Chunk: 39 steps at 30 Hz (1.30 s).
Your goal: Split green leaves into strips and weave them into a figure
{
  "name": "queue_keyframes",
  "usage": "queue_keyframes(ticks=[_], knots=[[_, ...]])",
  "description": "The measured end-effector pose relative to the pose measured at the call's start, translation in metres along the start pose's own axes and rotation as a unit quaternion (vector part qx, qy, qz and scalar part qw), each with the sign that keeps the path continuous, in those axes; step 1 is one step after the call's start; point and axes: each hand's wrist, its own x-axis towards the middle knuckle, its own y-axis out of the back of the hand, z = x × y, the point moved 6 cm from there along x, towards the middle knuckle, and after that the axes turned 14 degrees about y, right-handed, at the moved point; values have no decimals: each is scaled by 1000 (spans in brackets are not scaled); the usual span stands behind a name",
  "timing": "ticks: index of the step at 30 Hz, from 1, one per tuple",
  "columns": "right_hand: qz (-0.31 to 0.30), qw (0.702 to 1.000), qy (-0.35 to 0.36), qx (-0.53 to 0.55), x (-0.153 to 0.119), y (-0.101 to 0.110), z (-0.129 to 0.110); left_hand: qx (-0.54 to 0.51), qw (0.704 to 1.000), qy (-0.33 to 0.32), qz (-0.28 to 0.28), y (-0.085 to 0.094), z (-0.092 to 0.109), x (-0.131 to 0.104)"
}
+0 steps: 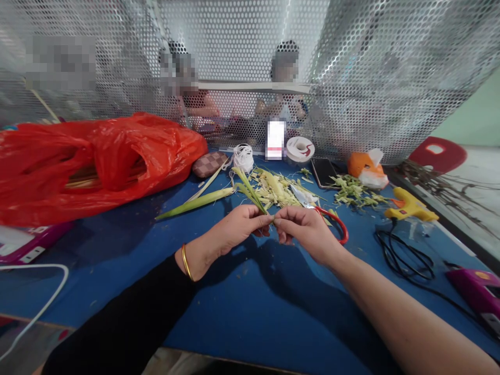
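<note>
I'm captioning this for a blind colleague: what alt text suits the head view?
A person's left hand and right hand pinch green leaf strips above a blue table. Leaf scraps and red-handled scissors lie beyond, with a red plastic bag at left and a yellow glue gun at right.

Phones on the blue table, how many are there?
2: a lit phone standing near the mesh, left of the white roll, and a dark phone lying flat, right of it. The red bag could hide more.

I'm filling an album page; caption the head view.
Two hands pinch green leaf strips above a blue table, red-handled scissors close by.
</note>
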Motion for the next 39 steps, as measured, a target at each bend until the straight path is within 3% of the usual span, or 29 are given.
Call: queue_keyframes(ticks=[6,11,39], knots=[[17,998,-33,43,-1,1,5,6,999,2,-33,-3,0,0],[-3,997,-47,59,-2,-1,5,-3,1000,3,4,1,2,0],[-26,999,32,-5,0,-7,4,-160,986,44,10,5,-13,7]])
